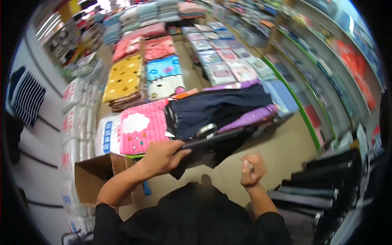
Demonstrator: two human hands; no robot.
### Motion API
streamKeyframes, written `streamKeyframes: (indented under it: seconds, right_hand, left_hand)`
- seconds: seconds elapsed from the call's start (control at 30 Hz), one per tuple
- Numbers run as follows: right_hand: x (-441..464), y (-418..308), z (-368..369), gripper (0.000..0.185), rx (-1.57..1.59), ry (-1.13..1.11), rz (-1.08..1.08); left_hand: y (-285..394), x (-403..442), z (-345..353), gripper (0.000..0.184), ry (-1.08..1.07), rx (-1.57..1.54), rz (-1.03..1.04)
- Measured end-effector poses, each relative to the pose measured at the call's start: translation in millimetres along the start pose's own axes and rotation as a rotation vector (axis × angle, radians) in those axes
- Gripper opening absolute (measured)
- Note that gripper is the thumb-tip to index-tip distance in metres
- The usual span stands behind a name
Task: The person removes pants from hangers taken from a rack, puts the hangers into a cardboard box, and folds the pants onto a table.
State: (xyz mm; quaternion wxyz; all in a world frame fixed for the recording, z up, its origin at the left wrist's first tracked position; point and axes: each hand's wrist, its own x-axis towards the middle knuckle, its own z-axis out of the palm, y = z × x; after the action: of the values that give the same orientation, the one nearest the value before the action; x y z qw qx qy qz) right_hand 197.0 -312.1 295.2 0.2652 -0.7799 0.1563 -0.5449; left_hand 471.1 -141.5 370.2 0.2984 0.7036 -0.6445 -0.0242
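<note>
My left hand (165, 156) is closed on the edge of a black garment (200, 157), which hangs down in front of the display table. Its exact kind is hard to make out. My right hand (252, 169) is curled into a fist to the right, apart from the garment, with no object showing in it. Just beyond the hands, dark navy trousers (220, 106) lie across the table's near end. A pale curved piece (206, 130) rests by their lower edge. Purple fabric (251, 118) shows beneath them, and a pink folded towel (143, 126) lies to their left.
An open cardboard box (94, 179) stands at my lower left, beside stacked white packages (71, 124). Dark garments hang on a rack (322, 188) at my lower right. Shelves (322, 77) line the right side. Folded blankets (124, 77) and packaged goods (220, 73) cover the tables ahead.
</note>
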Motion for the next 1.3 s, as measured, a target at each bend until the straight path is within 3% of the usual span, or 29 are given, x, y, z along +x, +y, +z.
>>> streamKeyframes:
  seconds: [0.07,0.23,0.33,0.37,0.47,0.5,0.53,0.6,0.7,0.8,0.9,1.13,1.3]
  right_hand:
    - [-37,10,-8,0.005,-0.025,-0.157,0.274]
    - [-177,110,-7,0.036,0.387,-0.458,1.463]
    - [-210,127,-2,0.058,0.922,-0.195,1.842]
    - [-222,146,3,0.077,1.013,-0.174,1.927]
    - [-231,186,9,0.085,1.338,0.318,1.914]
    - [-235,205,6,0.092,1.577,0.416,1.775]
    - [-213,211,1,0.096,1.511,0.575,1.803]
    - [-206,254,-6,0.097,1.735,0.699,1.453]
    - [-165,299,-31,0.099,1.874,0.747,1.154]
    - [-76,289,-50,0.101,1.447,0.818,1.230]
    - [-68,324,-54,0.100,1.762,0.638,1.157]
    - [-60,347,-6,0.093,1.705,0.655,1.371]
    - [-68,375,38,0.065,1.599,0.655,1.437]
  left_hand:
    - [11,25,12,0.026,0.007,-0.097,0.015]
    - [46,84,30,0.028,-0.023,-0.258,-0.041]
    - [63,113,39,0.028,-0.015,-0.366,-0.062]
    - [70,120,39,0.028,-0.020,-0.392,-0.084]
    - [73,136,46,0.028,-0.007,-0.487,-0.125]
    - [70,139,47,0.028,-0.019,-0.511,-0.147]
    - [68,142,46,0.028,-0.029,-0.533,-0.170]
    - [69,148,47,0.030,0.042,-0.548,-0.160]
    - [40,146,51,0.036,0.059,-0.468,-0.184]
    - [7,128,59,0.043,0.040,-0.355,-0.269]
    - [-28,100,79,0.043,0.004,-0.366,-0.330]
    - [-65,62,81,0.030,-0.093,-0.226,-0.306]
    - [-81,86,83,0.021,-0.161,-0.327,-0.295]
